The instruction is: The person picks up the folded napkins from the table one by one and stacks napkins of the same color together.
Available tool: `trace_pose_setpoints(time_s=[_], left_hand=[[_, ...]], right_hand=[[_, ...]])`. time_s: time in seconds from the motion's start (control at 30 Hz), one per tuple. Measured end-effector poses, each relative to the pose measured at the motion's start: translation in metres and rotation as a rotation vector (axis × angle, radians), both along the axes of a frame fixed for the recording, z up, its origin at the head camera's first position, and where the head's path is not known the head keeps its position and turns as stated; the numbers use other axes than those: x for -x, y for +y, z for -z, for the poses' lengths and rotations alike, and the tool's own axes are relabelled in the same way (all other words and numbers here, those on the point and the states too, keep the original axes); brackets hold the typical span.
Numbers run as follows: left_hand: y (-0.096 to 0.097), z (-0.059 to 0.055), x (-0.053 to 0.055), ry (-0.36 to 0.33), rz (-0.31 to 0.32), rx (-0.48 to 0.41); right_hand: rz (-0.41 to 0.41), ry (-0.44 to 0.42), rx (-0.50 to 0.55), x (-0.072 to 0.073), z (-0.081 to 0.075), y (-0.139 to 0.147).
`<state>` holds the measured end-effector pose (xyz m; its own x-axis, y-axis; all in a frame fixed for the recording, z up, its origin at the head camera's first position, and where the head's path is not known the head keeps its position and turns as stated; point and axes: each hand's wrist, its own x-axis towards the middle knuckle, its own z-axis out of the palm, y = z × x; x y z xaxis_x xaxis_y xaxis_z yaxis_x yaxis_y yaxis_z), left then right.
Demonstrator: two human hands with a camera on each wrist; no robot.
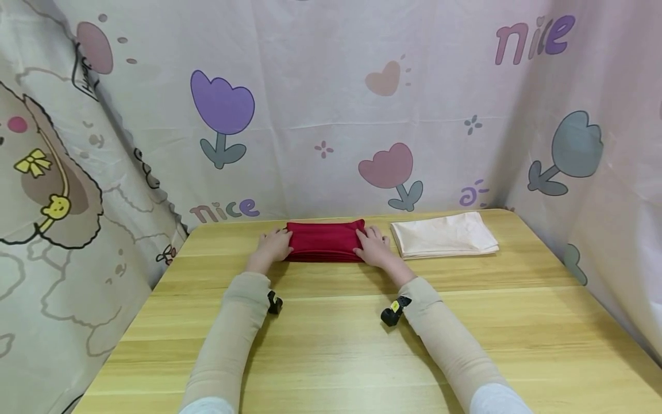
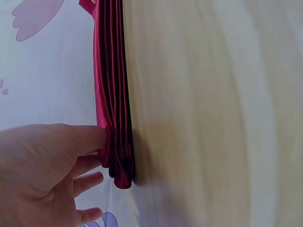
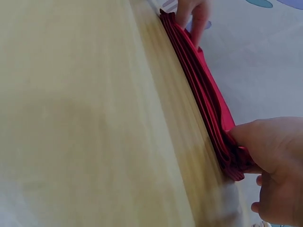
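Note:
A dark red folded cloth (image 1: 326, 240) lies at the far edge of the wooden table, its several layers stacked one on another. At its left end my left hand (image 1: 276, 244) pinches the upper layers between thumb and forefinger; in the left wrist view the other fingers (image 2: 88, 183) stand apart from the fabric. The right hand (image 1: 374, 246) pinches the opposite end, its thumb (image 3: 244, 134) on the near side of the folds and the fingertips partly hidden behind the cloth. To the right of that hand sits a cream folded cloth (image 1: 445, 234), touched by neither hand.
The wooden table (image 1: 331, 351) stretches from the cloths toward me. A printed curtain (image 1: 305, 115) hangs just behind its far edge and along both sides. Small black cameras are strapped at the left wrist (image 1: 274, 303) and right wrist (image 1: 395, 311).

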<state>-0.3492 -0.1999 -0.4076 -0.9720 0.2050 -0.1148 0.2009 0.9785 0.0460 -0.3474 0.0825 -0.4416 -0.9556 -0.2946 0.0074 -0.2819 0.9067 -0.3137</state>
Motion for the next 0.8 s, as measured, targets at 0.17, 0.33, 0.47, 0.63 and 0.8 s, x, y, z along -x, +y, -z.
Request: trace_pose_setpoints(time_s=[0.17,0.33,0.47,0.63,0.8], left_hand=[[-0.0007,0.0009,0.001,-0.069,-0.037,-0.028],[0.0006,-0.0002,-0.0002,-0.105,-0.054,-0.027],[0.0023,-0.0011,-0.0012,-0.112,-0.063,-0.022],[0.0027,-0.0017,-0.0028,-0.133,-0.094,-0.013],[0.0053,-0.0045,-0.0048,-0.147,-0.11,-0.01]], right_hand=[[-0.007,-0.041,0.021,0.001,0.0005,0.0018],[-0.005,-0.076,0.021,0.0021,-0.0002,0.0043],[-0.004,-0.088,0.017,0.0029,0.0006,0.0055],[-0.022,-0.091,-0.005,0.0033,0.0018,0.0046],[-0.009,-0.093,0.015,0.0031,0.0017,0.0059]])
